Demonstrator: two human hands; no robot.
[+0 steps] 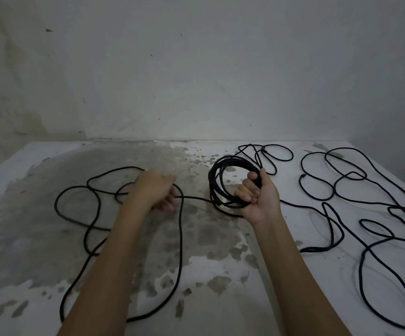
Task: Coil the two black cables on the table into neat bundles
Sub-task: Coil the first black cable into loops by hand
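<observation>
Farthest left of the round bundle of wound black cable [212, 183], the unwound remainder of that same thin black cable [181, 238] sprawls in slack, crossing loops over the stained white tabletop [14, 226], one long loop running toward the near edge; it lies free, which should let it feed without snagging. Just left of the bundle, the left hand [155, 190] hovers knuckles-up with its fingers curled round the cable. From there a short run stretches nearly straight across to the bundle — probably held taut so the next turn lies flat rather than twisted. The right hand [257, 192] grips the bundle's right side, palm up, fingers and thumb wrapped through the ring. This keeps the finished turns stacked together and lifted off the table, serving as the form each new turn is laid around. Behind the bundle lie some thinner-looking loops, and I cannot tell which cable they belong to. Well right of the bundle, the second loose black cable [361, 267] lies untouched in wide tangled curves — so the first coil looks partly done, the second not yet begun.
</observation>
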